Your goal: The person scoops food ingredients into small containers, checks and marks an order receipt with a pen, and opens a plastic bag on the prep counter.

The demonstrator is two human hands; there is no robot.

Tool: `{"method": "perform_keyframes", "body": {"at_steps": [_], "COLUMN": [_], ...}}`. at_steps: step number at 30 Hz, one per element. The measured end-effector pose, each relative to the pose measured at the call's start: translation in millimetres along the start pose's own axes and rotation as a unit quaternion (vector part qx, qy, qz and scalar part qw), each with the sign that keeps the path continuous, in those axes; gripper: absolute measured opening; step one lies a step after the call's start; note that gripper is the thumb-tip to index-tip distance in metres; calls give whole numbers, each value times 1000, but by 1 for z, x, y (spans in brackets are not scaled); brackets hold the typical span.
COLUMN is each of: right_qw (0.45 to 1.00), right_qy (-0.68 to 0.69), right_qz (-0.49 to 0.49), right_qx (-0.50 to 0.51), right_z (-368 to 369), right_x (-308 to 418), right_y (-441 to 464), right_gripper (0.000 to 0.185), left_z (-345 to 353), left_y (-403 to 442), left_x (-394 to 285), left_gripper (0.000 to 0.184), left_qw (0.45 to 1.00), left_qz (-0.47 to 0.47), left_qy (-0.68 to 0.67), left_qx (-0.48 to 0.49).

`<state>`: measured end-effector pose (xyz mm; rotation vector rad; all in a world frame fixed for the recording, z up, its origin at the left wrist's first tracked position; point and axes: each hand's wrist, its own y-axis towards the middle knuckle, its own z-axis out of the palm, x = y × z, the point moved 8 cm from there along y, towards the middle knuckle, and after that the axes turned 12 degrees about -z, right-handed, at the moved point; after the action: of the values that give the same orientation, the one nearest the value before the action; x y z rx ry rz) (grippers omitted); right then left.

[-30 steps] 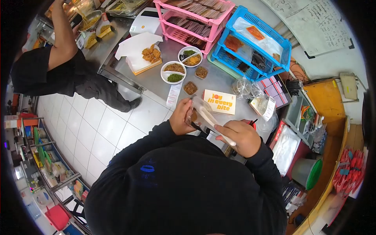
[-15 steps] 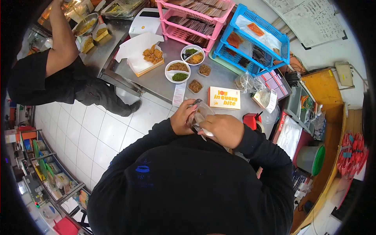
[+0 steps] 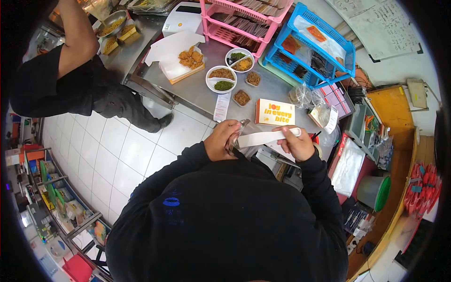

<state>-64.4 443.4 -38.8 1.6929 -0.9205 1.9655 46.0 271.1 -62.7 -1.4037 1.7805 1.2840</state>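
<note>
My left hand (image 3: 221, 142) is closed around a clear plastic packet (image 3: 233, 140) with something dark in it; the contents are hard to make out. A long white strip (image 3: 263, 138), like paper or tape, stretches from the packet across to my right hand (image 3: 297, 144). That hand pinches the strip's far end, which curls over the fingers. Just beyond my hands lies a closed "joy in every bite" box (image 3: 274, 113). To its left are a small tub of brown food (image 3: 242, 97) and a printed receipt (image 3: 221, 107).
Two divided bowls (image 3: 221, 79) of food and an open box of fried pieces (image 3: 191, 59) stand farther back on the steel counter. Pink (image 3: 235, 35) and blue racks (image 3: 300, 47) line the back. A co-worker (image 3: 70, 75) stands at the left.
My right hand has moved right, away from my left, drawing the white strip out straight between them. The left hand keeps its hold on the packet. The view has shifted slightly.
</note>
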Motion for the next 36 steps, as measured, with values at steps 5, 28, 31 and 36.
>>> {"method": "perform_keyframes", "body": {"at_steps": [5, 28, 31, 36], "right_qw": [989, 793, 794, 799], "right_qy": [128, -445, -449, -430], "right_qz": [-3, -391, -374, -378], "right_qx": [-79, 139, 166, 186], "right_z": [-24, 88, 93, 111], "right_x": [-3, 135, 119, 127], "right_y": [-20, -40, -31, -29], "right_gripper": [35, 17, 16, 17], "left_z": [-13, -8, -8, -19], "left_y": [1, 25, 24, 23], "left_x": [-6, -30, -29, -25], "left_gripper": [106, 98, 98, 94], "left_qw": [999, 997, 997, 995], "left_qz": [-14, 37, 34, 6], "left_qy": [20, -19, 6, 41], "left_qx": [-22, -62, -66, -96]}}
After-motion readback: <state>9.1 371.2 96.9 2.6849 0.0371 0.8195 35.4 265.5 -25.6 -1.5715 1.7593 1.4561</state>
